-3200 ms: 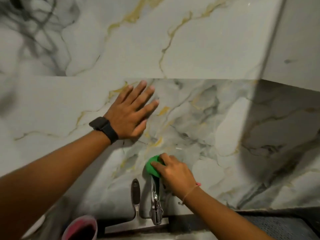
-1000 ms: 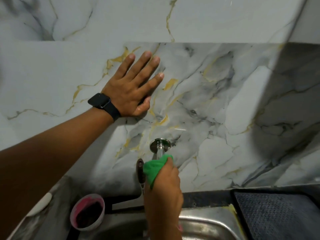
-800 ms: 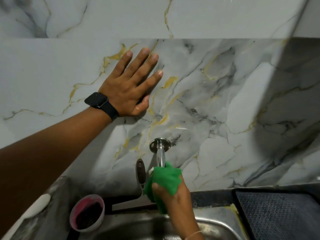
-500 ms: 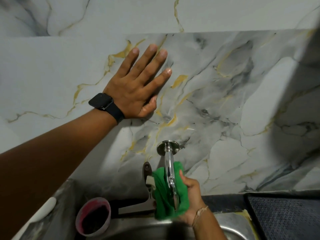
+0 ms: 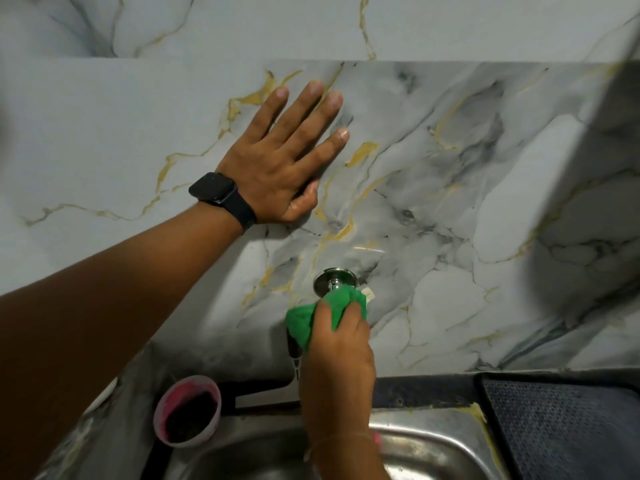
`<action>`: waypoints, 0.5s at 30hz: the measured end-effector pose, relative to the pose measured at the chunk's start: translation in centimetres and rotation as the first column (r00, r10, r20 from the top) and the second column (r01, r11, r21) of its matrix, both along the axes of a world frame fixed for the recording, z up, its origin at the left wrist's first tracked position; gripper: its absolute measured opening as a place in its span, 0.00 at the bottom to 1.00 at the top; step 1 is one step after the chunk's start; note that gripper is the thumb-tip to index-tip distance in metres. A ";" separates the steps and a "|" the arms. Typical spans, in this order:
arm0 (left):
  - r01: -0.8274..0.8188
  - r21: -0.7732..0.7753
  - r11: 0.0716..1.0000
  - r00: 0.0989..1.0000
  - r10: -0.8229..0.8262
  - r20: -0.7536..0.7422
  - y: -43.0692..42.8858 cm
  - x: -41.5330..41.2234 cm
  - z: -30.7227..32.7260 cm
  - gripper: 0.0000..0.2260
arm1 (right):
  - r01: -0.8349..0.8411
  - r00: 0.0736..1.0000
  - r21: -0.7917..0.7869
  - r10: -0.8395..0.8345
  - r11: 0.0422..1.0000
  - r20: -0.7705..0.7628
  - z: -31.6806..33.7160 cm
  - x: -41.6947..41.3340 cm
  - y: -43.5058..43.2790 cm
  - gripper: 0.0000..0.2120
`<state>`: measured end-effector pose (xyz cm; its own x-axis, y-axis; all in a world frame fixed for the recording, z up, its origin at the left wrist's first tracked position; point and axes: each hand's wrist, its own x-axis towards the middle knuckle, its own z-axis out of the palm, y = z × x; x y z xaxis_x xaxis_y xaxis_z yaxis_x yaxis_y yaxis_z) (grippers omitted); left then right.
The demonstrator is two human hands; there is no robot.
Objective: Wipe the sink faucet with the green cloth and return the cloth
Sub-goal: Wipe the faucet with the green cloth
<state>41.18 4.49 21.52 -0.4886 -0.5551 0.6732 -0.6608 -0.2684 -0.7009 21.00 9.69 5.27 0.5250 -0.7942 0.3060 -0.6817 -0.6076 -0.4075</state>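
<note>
Cloth: a bunched green cloth [image 5: 341, 303] is pressed round the chrome wall-mounted faucet [image 5: 334, 279], just below its round flange.
Right hand: the right hand [image 5: 337, 355] has its grip closed on the cloth, fingers curled over it.
Left hand: the left hand [image 5: 282, 157] lies flat with fingers spread on the grey, gold-veined marble wall [image 5: 450, 168]; a black smartwatch [image 5: 216, 190] is on the wrist.
Near: a stainless steel sink [image 5: 433, 452]; to its left, a pink-rimmed round cup [image 5: 187, 410].

Dark counter [image 5: 426, 393] w/ steel sink [image 5: 433, 445]; pink cup [image 5: 188, 410] left, mat [image 5: 561, 427] right.
</note>
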 end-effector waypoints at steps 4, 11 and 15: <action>-0.008 -0.002 1.000 1.000 0.008 -0.001 0.0 0.0 0.0 0.31 | -0.026 0.979 0.098 0.005 0.995 0.204 -2.3 -1.6 1.7 0.34; 0.001 -0.009 1.000 1.000 -0.001 0.006 -0.1 0.2 -0.2 0.30 | -0.358 0.629 0.756 -0.458 0.548 0.629 -3.8 -3.3 -0.6 0.26; 0.009 -0.017 1.000 1.000 -0.009 0.009 -0.2 0.3 -0.2 0.31 | -0.624 0.572 0.755 -0.541 0.201 0.617 -4.2 -4.8 -3.4 0.21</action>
